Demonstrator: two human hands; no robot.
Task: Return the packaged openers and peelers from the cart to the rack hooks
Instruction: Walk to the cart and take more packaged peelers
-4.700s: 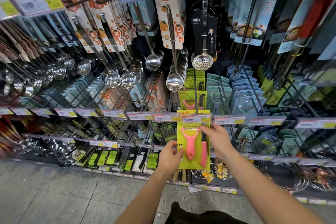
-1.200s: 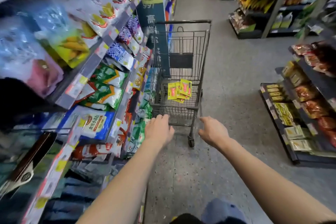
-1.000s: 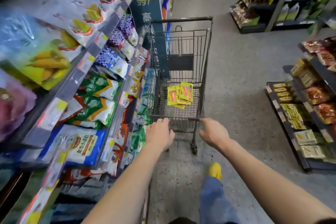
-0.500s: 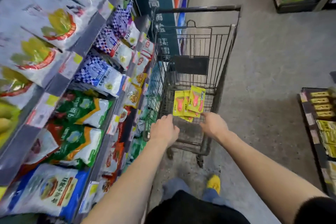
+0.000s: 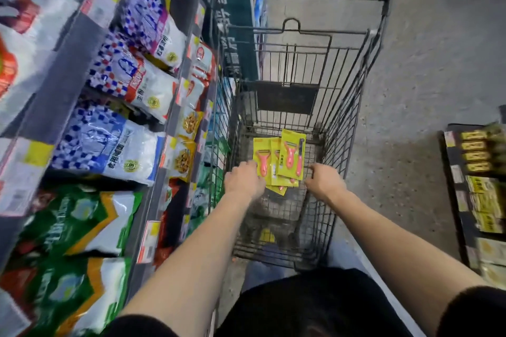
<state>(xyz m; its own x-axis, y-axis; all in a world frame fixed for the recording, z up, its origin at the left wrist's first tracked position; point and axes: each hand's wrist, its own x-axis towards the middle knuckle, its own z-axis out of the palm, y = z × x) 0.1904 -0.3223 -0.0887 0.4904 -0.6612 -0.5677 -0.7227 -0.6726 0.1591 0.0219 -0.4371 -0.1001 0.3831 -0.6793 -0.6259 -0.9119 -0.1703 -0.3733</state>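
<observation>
Several yellow packaged peelers (image 5: 282,159) with pink handles lie in a loose pile on the floor of the black wire cart (image 5: 353,96). Both my arms reach down into the basket. The fingertips of my left hand (image 5: 243,180) touch the left edge of the leftmost pack. My right hand (image 5: 324,180) sits at the lower right corner of the top pack, fingers bent down. No pack is lifted off the pile. The rack with hooks is out of view.
Shelves (image 5: 68,68) of bagged goods run close along the cart's left side. A low shelf (image 5: 476,178) of yellow packets stands at the right. Grey aisle floor (image 5: 424,76) lies between the cart and that shelf. My legs are right behind the cart.
I have turned from the peeler rack to the cart and stepped up to it. Both hands have moved from the cart's near rim down into the basket, onto the peeler packs.
</observation>
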